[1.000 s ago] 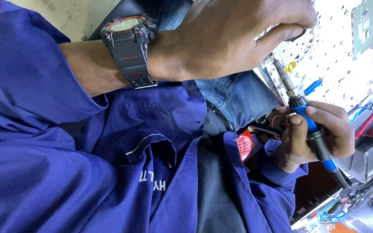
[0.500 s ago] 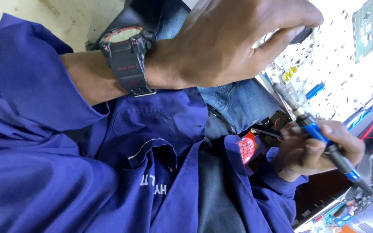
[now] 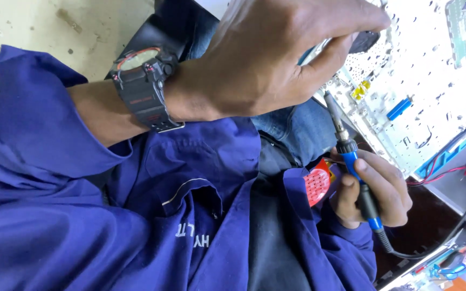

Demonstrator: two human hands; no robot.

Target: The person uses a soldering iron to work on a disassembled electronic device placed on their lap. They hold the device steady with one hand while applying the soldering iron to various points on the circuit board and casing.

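Low at the right of the view, the right hand (image 3: 376, 194) is closed around a soldering iron (image 3: 354, 164), fingers wrapped over its blue and black handle and the thumb lying along the near side. That iron's long axis runs on a slant: the metal tip points up and slightly left, toward the edge of a white perforated panel (image 3: 432, 70), while the handle end points down and right, where a black cord (image 3: 438, 240) leaves it and curves off to the right. Its tip ends just under the other hand, close to the panel's lower edge; whether it touches the panel cannot be told. The right wrist is bent, knuckles turned outward to the right, and comes out of a blue sleeve (image 3: 346, 242). Just beside that hand, on the left, sits a small red round thing (image 3: 316, 186) with a dotted face.

Above, the left hand (image 3: 276, 59) reaches across the view from the left, back of the hand up, fingers curled and pinched at the panel's edge near a dark object (image 3: 365, 40); what exactly it grips is hidden. A black wristwatch (image 3: 144, 89) sits on that wrist, the blue sleeve pushed back from the forearm. Blue jeans (image 3: 292, 126) show between the hands. Red and blue wires (image 3: 459, 159) lie at the panel's right.
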